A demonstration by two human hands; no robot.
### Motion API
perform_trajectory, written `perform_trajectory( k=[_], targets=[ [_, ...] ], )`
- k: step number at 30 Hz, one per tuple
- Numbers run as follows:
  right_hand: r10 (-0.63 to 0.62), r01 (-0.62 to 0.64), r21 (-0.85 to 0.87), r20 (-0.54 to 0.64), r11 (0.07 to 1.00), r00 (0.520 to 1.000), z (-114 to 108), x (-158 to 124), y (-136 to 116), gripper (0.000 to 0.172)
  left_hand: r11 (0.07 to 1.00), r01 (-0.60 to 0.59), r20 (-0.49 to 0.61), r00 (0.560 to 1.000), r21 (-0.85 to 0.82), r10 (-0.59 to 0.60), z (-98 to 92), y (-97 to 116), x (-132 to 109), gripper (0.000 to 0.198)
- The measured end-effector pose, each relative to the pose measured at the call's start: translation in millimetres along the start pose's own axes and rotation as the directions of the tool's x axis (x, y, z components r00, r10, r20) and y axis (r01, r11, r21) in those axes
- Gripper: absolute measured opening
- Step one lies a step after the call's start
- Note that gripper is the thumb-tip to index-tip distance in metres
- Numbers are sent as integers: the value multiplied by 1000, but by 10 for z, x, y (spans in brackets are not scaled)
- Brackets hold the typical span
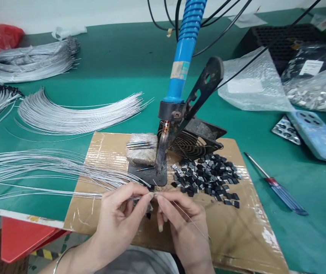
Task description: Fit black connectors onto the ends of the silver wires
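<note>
My left hand [120, 215] pinches the end of a thin grey wire [65, 192] from a bundle fanning off to the left. My right hand [184, 220] pinches a thin strand of solder wire [191, 222] that trails back over the hand. The two fingertip pinches meet just in front of the soldering iron stand [151, 177]. A blue-handled soldering iron [184, 57] rests in the stand, tip down beside a grey sponge block [141, 148]. A pile of several small black parts [208, 177] lies to the right of the stand.
All this sits on a taped cardboard sheet [237, 228] over a green mat. More wire bundles [74, 114] lie left and behind. A small fan [193, 140] stands behind the iron. A screwdriver [277, 186], a phone [317, 133] and plastic bags [254, 83] are at right.
</note>
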State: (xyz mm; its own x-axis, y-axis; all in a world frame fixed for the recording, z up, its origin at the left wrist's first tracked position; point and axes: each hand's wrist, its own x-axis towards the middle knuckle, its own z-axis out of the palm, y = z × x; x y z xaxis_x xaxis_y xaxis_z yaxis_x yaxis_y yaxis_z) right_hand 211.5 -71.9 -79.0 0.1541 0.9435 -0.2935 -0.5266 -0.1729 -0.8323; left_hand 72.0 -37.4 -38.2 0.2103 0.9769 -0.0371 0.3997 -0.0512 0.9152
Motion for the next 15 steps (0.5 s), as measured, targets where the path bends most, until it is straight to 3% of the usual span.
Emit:
perform_trajectory(
  k=[8, 15],
  targets=[
    [131, -138, 64, 91, 988, 987, -52, 69, -99, 15, 979, -83, 28, 996, 186, 79, -22, 36, -23, 15],
    [210, -212, 42, 40, 976, 977, -37, 45, -163, 16, 982, -61, 17, 998, 177, 59, -4, 56, -1, 17]
  ],
)
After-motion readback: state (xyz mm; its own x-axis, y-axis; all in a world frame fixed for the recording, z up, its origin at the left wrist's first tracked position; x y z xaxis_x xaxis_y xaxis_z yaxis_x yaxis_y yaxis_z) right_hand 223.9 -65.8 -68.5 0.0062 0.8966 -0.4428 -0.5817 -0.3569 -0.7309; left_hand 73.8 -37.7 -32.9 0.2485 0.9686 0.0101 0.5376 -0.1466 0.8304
